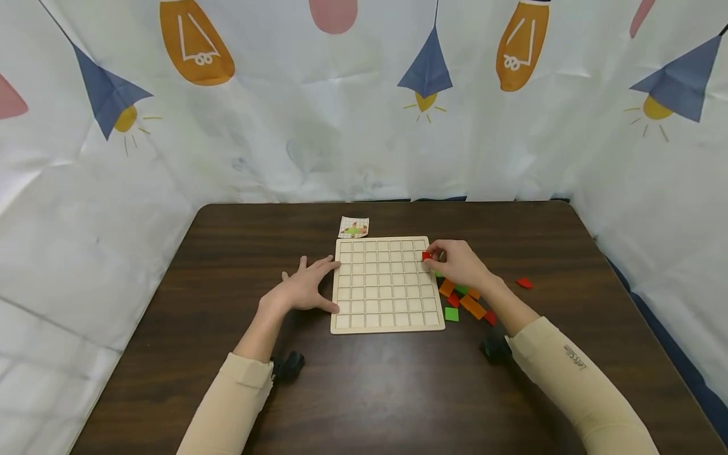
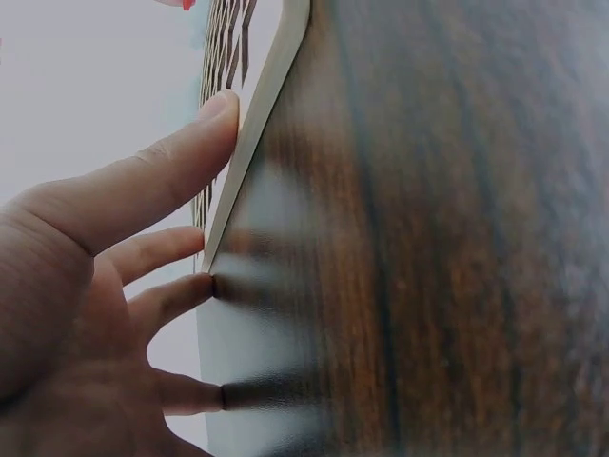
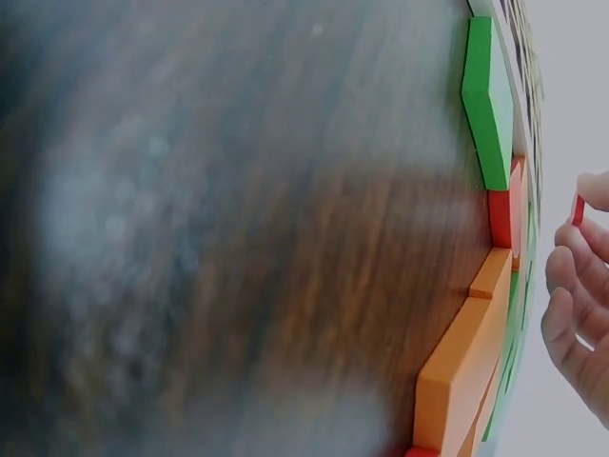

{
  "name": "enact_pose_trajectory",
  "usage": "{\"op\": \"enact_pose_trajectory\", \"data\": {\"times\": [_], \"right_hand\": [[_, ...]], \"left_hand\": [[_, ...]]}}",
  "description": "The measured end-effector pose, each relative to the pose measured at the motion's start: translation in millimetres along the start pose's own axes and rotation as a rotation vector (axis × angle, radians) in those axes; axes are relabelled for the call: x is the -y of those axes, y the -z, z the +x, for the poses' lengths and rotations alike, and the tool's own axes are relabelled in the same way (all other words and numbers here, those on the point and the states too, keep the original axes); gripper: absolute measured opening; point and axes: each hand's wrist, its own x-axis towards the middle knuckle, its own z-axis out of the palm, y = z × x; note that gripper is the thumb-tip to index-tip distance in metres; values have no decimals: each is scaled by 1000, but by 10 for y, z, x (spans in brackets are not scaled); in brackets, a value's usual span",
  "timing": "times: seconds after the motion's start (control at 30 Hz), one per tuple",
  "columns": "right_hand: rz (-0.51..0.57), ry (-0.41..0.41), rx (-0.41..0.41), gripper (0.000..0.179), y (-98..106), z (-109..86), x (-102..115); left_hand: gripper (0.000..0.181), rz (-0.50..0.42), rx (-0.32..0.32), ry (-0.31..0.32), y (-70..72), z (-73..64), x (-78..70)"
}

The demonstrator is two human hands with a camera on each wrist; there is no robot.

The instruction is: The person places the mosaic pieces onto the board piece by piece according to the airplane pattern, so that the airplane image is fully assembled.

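A pale wooden grid board point(image 1: 387, 284) with rows of square recesses lies on the table. Along its left edge rests my left hand point(image 1: 304, 285), fingers spread, thumb and fingertips touching the rim; the left wrist view shows the thumb point(image 2: 181, 157) on the board's side. Over the upper right edge, my right hand point(image 1: 462, 264) pinches a small red tile point(image 1: 426, 256) between thumb and fingers. That red tile point(image 3: 578, 209) appears thin and edge-on in the right wrist view. Beneath and beside this hand lie loose orange tiles point(image 1: 472, 306), green tiles point(image 1: 452, 314) and red tiles point(image 1: 453, 300).
A small card point(image 1: 354, 227) with a coloured grid pattern lies behind the board's upper left corner. One red piece point(image 1: 524, 283) sits apart on the right of the dark wooden table point(image 1: 364, 392). A patterned white cloth point(image 1: 341, 126) hangs behind the table.
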Motion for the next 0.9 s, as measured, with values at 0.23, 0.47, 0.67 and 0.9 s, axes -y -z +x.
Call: {"op": "enact_pose_trajectory", "data": {"times": [0.23, 0.47, 0.67, 0.9], "right_hand": [[-24, -1, 25, 24, 14, 13, 8], [-62, 0, 50, 25, 2, -12, 36], [-55, -13, 98, 21, -48, -17, 44], [-56, -14, 88, 24, -61, -16, 58]], "left_hand": [[99, 3, 6, 0, 23, -2, -10], [99, 2, 9, 0, 47, -14, -9], [99, 0, 14, 11, 15, -50, -7], [99, -7, 11, 4, -4, -50, -19]]}}
